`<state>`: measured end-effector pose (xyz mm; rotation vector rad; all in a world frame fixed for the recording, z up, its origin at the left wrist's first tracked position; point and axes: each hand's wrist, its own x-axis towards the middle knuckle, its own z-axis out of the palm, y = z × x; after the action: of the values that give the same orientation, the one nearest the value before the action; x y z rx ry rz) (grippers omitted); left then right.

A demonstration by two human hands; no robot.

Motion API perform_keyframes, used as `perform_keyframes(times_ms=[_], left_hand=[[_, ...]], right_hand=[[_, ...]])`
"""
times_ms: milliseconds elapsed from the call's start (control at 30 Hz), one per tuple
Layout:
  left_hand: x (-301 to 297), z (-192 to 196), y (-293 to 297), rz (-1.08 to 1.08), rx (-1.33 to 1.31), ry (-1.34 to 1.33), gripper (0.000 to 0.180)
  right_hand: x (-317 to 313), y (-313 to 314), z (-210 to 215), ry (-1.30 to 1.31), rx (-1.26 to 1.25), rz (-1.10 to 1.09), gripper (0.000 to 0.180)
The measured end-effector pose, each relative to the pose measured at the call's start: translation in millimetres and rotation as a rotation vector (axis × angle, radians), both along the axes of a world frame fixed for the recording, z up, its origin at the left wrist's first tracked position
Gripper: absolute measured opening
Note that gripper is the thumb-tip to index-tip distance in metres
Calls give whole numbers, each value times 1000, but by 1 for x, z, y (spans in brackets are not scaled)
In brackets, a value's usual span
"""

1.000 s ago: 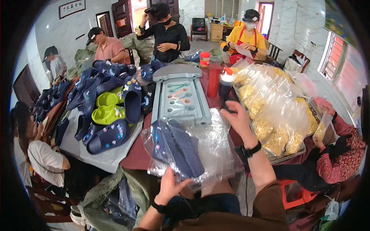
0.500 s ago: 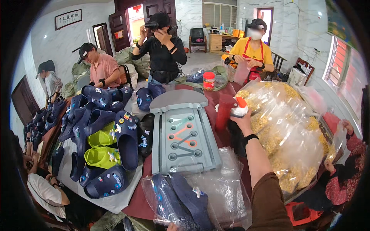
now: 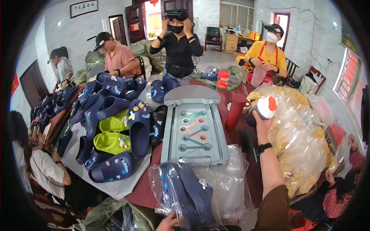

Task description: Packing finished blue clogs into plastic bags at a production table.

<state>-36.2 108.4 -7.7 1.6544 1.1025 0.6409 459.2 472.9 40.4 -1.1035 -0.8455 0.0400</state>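
Note:
My right hand (image 3: 263, 125) is raised on the right side of the table. It grips a dark, bottle-like thing with a white top and a red tip (image 3: 266, 107); its exact kind is unclear. At the lower edge my left hand (image 3: 168, 222) shows in part, its fingers curled at the edge of a clear plastic bag (image 3: 231, 188). Inside the bag lies a pair of navy clogs (image 3: 185, 192) with small charms. Just beyond stands a grey plastic board (image 3: 195, 154) with round holes and coloured lines.
Navy clogs (image 3: 111, 165) and lime-green clogs (image 3: 111, 142) are piled at left. A red thermos (image 3: 236, 111), a black phone-like thing (image 3: 248, 142) and a red-lidded jar (image 3: 222, 80) stand or lie right of the board. Bags of yellow bits (image 3: 296, 142) fill the right. Several people surround the table.
My view has shifted, moving the scene rightward in it. My right hand has lifted and tilted the bottle-like thing, showing its dark part. More of my left hand shows. The person opposite now has both hands at their headgear.

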Motion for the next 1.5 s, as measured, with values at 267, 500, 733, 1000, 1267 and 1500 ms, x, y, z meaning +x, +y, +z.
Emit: perform_keyframes(times_ms=[267,500,733,1000,1267,1500], left_hand=[[-35,63,1,409,576,-125,46],[40,144,-30,167,703,6,122],[42,82,-92,508,686,-292,116],[22,81,-126,405,631,-516,108],[32,63,-130,424,603,-435,105],[33,57,-126,426,546,-401,109]], right_hand=[[-99,-190,100,-194,-57,390,86],[-229,-342,119,-383,-1,844,103],[-300,-443,94,-575,-128,819,106],[-302,-459,122,-749,107,989,87],[-305,-447,109,-710,189,1033,55],[-313,-445,109,-645,179,980,48]])
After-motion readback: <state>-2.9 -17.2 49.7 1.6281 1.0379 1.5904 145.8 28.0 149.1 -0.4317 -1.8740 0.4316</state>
